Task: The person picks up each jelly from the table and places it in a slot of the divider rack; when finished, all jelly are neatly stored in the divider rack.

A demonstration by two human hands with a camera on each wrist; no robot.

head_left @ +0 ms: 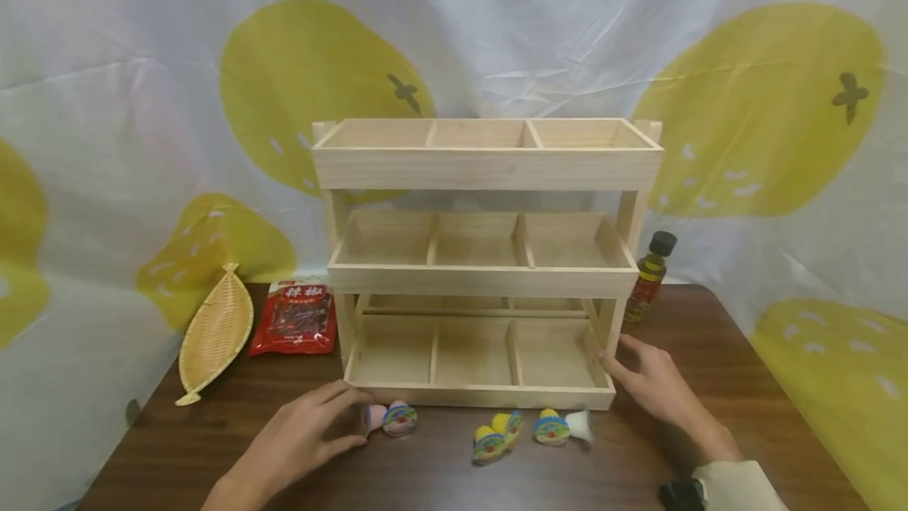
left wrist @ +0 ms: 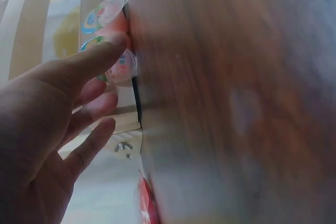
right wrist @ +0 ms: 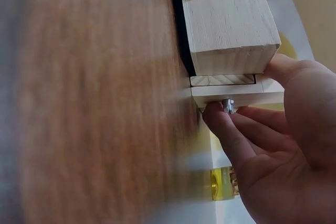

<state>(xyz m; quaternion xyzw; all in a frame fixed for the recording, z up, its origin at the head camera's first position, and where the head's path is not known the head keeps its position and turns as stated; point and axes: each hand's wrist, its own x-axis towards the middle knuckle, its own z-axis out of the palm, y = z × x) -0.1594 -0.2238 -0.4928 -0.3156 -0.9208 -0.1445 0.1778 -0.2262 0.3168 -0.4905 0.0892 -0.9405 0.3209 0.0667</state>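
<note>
A three-tier wooden rack [head_left: 482, 282] stands on the table, each tier divided into three compartments. My right hand [head_left: 649, 377] grips its lower right side. In the right wrist view the thumb lies against the wood and the fingers [right wrist: 226, 129] reach behind, beside a metal wing nut [right wrist: 228, 106]. My left hand [head_left: 298, 432] is at two pink jelly cups [head_left: 400, 418] before the rack's left front. Its thumb and forefinger stand apart on either side of the left cup; the thumb [left wrist: 100, 59] overlaps the cups in the left wrist view.
Two yellow jelly cups [head_left: 489, 441] lie front centre, with another yellow one [head_left: 550, 427] and a white one [head_left: 579, 425] to their right. A red chilli packet [head_left: 296, 318] and a leaf-shaped woven basket [head_left: 216, 333] are at left. A dark-capped bottle [head_left: 647, 278] stands behind right.
</note>
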